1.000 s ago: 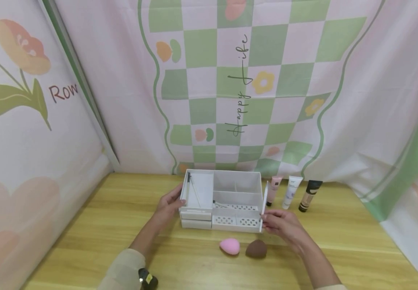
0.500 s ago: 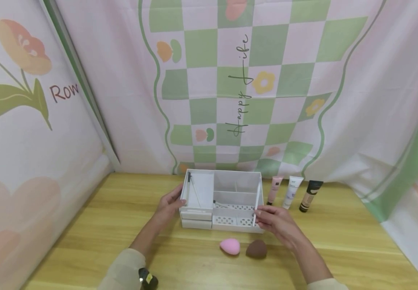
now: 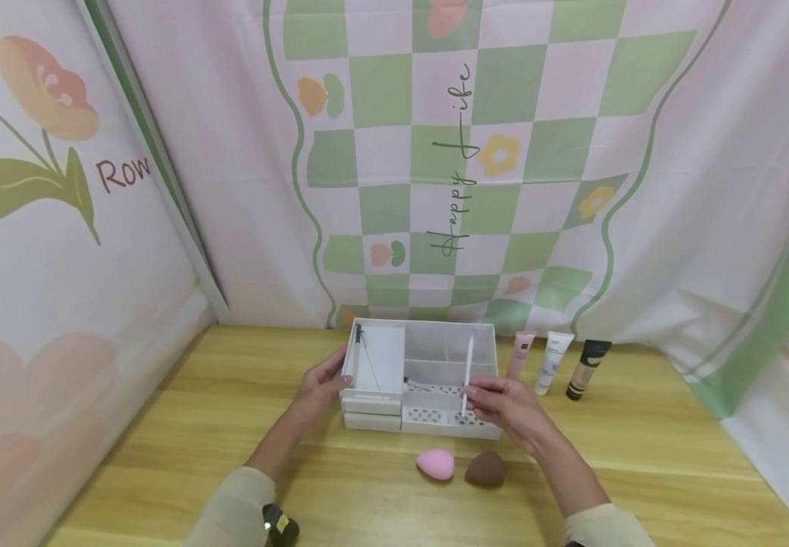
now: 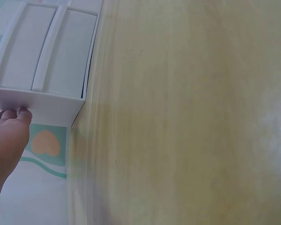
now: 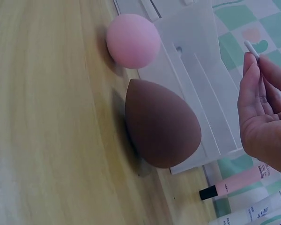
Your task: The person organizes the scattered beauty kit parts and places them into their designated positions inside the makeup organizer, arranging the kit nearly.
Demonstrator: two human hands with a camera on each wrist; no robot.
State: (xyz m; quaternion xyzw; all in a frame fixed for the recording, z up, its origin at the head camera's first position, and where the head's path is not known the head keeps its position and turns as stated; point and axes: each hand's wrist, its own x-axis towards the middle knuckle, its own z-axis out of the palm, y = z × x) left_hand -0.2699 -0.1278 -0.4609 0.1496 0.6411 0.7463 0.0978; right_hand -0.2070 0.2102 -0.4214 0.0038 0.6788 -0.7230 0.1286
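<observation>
A white desktop organizer (image 3: 435, 431), with two small drawers at its left, stands near the back curtain. My left hand (image 3: 315, 387) rests against its left side; in the left wrist view the fingertips touch the side wall. Between thumb and fingers, my right hand (image 3: 510, 406) pinches a slim white pen-like stick (image 3: 470, 355), held nearly upright over the right compartments. One end of the stick (image 5: 251, 47) pokes out above the fingertips in the right wrist view. Thin, partly dark sticks (image 3: 358, 338) lie in the organizer's left top tray, and a small dark-tipped one (image 3: 416, 384) lies in a middle compartment.
A pink egg-shaped makeup sponge (image 3: 437, 464) and a brown one (image 3: 486, 469) sit before the organizer. To its right stand a pink tube (image 3: 520, 353), a white tube (image 3: 553, 362) and a black-and-beige tube (image 3: 587, 370). Patterned curtain (image 3: 503, 190) hangs behind the wooden table (image 3: 367, 501).
My right hand has carried the white stick leftward, from the organizer's right edge to over its right compartments. The left hand stays at the organizer's side.
</observation>
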